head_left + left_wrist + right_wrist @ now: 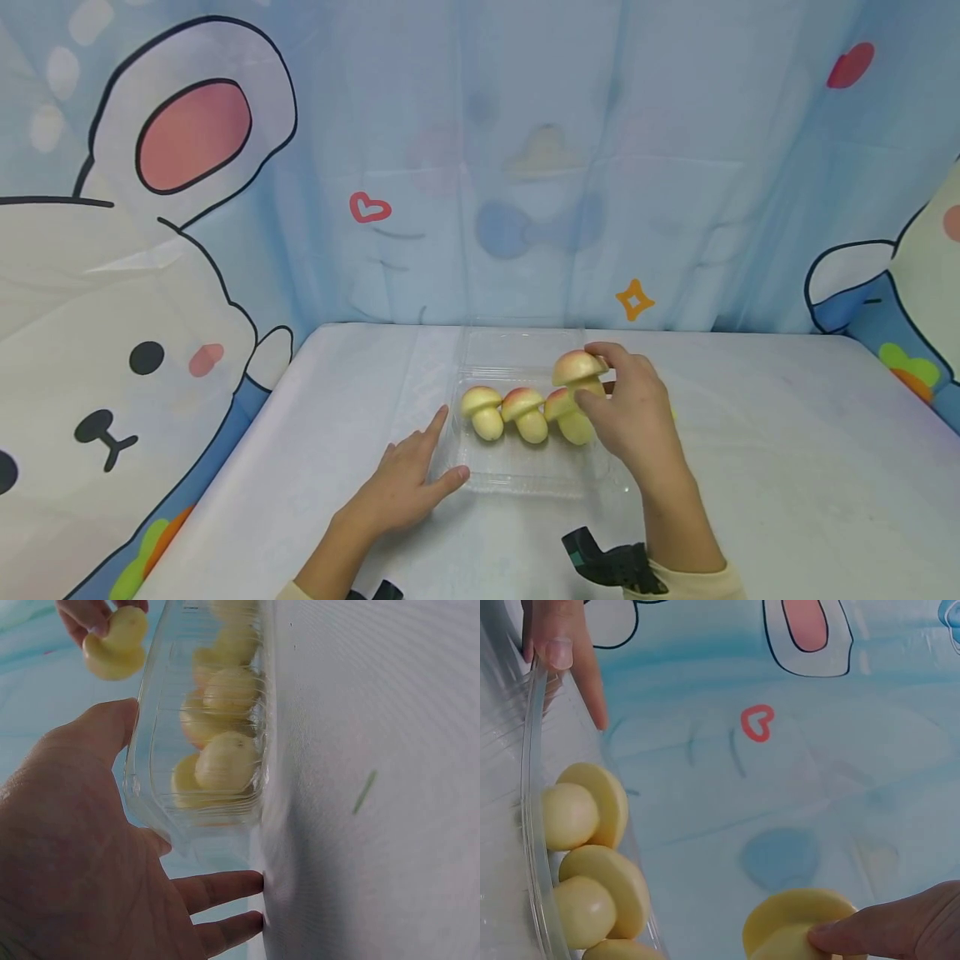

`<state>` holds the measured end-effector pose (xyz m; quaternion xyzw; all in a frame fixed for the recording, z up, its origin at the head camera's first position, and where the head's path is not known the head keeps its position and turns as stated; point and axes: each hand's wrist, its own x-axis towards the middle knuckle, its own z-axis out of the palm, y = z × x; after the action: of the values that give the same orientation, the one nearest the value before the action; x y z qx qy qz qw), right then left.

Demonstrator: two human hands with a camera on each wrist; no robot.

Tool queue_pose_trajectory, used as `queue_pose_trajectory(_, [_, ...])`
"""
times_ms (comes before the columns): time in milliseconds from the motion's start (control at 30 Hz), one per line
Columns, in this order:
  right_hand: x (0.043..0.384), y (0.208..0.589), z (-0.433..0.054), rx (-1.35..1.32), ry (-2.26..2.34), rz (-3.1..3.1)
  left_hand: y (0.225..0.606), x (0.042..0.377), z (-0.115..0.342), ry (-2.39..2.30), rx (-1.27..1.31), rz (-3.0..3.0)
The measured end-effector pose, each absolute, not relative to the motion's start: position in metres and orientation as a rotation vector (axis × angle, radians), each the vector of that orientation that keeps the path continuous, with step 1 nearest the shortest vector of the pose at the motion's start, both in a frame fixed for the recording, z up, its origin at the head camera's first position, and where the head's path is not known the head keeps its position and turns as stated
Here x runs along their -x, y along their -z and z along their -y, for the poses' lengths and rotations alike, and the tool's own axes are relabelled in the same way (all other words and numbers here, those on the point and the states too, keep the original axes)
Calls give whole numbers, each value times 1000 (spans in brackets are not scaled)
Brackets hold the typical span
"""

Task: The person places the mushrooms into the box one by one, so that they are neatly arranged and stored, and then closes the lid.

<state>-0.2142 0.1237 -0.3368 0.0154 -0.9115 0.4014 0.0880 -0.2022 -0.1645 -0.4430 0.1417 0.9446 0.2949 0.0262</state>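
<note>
My right hand (630,408) holds a yellow mushroom (576,364) with a reddish-tinted cap between thumb and fingers, above the right end of a clear plastic box (517,483). Three similar mushrooms lie in a row inside the box: a left one (487,421), a middle one (531,425) and a right one (573,427) just below the held one. At the box's left side is my left hand (408,483), fingers spread. In the left wrist view its thumb (112,724) touches the box rim, while two fingertips (251,883) rest on the table.
Behind the box its clear lid (521,346) lies folded back. A white cloth (787,450) covers the table, which ends at a blue cartoon curtain (675,208). Past my right hand a small yellow-green bit (672,414) peeks out. A black wrist mount (615,567) sits on my right wrist.
</note>
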Motion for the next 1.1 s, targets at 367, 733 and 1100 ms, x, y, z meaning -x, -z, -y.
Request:
queue_pose_trajectory(367, [213, 339, -108, -102, -1170, 2712, 442, 202, 164, -917, -440, -2921])
queue_pose_trajectory(733, [210, 341, -98, -139, -1162, 2743, 443, 203, 165, -912, -452, -2924])
queue_pose_trajectory(1100, [207, 343, -91, -203, -1152, 2777, 443, 202, 165, -914, -445, -2913])
